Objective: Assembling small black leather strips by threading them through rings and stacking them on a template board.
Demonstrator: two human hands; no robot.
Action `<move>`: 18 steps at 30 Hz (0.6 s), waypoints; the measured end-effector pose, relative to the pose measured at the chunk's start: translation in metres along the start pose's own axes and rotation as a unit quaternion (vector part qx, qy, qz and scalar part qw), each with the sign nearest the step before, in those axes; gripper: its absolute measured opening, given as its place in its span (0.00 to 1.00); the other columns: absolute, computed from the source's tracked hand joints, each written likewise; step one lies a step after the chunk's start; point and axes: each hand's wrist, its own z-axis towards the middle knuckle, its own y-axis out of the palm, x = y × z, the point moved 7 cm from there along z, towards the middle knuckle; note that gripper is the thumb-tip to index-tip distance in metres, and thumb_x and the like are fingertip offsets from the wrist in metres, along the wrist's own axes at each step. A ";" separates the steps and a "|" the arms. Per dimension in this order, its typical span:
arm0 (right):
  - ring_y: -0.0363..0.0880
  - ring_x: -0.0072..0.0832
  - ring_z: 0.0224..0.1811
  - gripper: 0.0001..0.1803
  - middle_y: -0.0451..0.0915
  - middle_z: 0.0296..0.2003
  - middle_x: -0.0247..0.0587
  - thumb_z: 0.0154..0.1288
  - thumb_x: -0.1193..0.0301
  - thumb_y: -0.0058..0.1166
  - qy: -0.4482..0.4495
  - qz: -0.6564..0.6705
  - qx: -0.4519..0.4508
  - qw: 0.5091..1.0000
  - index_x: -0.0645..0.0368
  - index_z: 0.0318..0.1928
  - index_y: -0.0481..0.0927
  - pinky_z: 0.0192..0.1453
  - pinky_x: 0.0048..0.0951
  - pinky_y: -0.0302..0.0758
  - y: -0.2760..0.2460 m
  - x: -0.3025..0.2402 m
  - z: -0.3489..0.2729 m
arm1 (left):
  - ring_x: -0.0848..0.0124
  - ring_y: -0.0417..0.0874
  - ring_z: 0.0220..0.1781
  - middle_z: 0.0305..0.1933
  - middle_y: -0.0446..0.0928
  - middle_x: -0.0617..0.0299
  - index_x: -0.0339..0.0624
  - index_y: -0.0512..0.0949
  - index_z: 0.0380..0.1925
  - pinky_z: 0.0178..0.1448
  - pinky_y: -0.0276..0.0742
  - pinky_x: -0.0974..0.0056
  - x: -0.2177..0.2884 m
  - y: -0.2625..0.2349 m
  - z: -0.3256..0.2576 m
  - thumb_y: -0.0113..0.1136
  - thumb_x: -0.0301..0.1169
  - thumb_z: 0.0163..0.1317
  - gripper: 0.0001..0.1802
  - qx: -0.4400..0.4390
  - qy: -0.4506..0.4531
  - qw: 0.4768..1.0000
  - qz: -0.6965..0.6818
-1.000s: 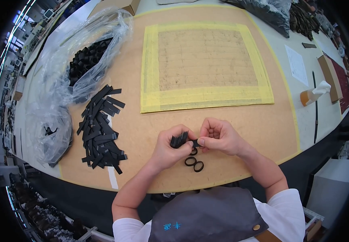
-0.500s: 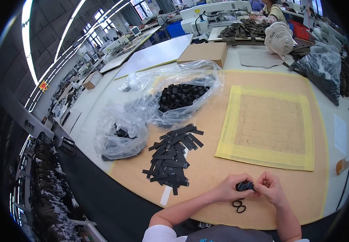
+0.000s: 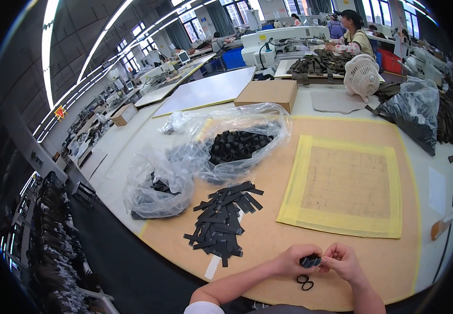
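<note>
The left hand (image 3: 291, 260) and the right hand (image 3: 343, 260) meet at the near edge of the tan table mat (image 3: 268, 206), fingers of both curled in and pinched on one small black strap piece (image 3: 310, 260) held between them, just above the mat's surface. The left hand closes on the piece's left end and the right hand on its right end, so the two hands nearly touch. Directly below the piece, lying on the mat, are two small black rings (image 3: 305, 282), side by side and touching each other. To the left of the hands and farther in on the mat sits a loose pile of flat black strips (image 3: 221, 222), well apart from the fingers. Beyond that pile, at the mat's far left corner, a clear plastic bag (image 3: 237, 144) lies open with a heap of black loops inside it, and a second crumpled clear bag (image 3: 156, 188) with a few dark pieces rests just off the mat's left edge. On the right half of the mat lies a square yellow-bordered pad (image 3: 349, 186), well beyond the hands. Past the mat's far edge stand a brown cardboard box (image 3: 267, 94) and a small white fan (image 3: 362, 77).
</note>
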 end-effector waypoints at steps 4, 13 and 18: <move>0.83 0.21 0.30 0.10 0.83 0.29 0.40 0.64 0.73 0.62 0.026 -0.049 0.010 0.998 0.68 0.37 0.79 0.36 0.21 0.81 0.000 0.003 0.001 | 0.72 0.79 0.35 0.34 0.79 0.60 0.39 0.78 0.40 0.40 0.75 0.68 0.001 0.001 0.002 0.65 0.23 0.53 0.13 -0.017 -0.014 1.000 -0.012; 0.79 0.20 0.28 0.08 0.82 0.27 0.37 0.63 0.72 0.62 0.014 -0.003 -0.001 1.000 0.66 0.35 0.80 0.36 0.20 0.77 -0.001 0.009 -0.003 | 0.75 0.79 0.36 0.34 0.79 0.63 0.38 0.77 0.40 0.41 0.74 0.68 0.002 -0.003 0.001 0.66 0.27 0.57 0.12 -0.007 -0.018 0.998 -0.051; 0.78 0.20 0.29 0.07 0.81 0.28 0.37 0.62 0.74 0.62 0.016 0.054 -0.030 0.998 0.65 0.36 0.79 0.37 0.21 0.76 0.001 0.015 -0.002 | 0.77 0.77 0.33 0.31 0.78 0.63 0.38 0.76 0.39 0.37 0.72 0.70 -0.001 -0.006 0.000 0.68 0.29 0.58 0.12 -0.009 -0.012 0.998 -0.066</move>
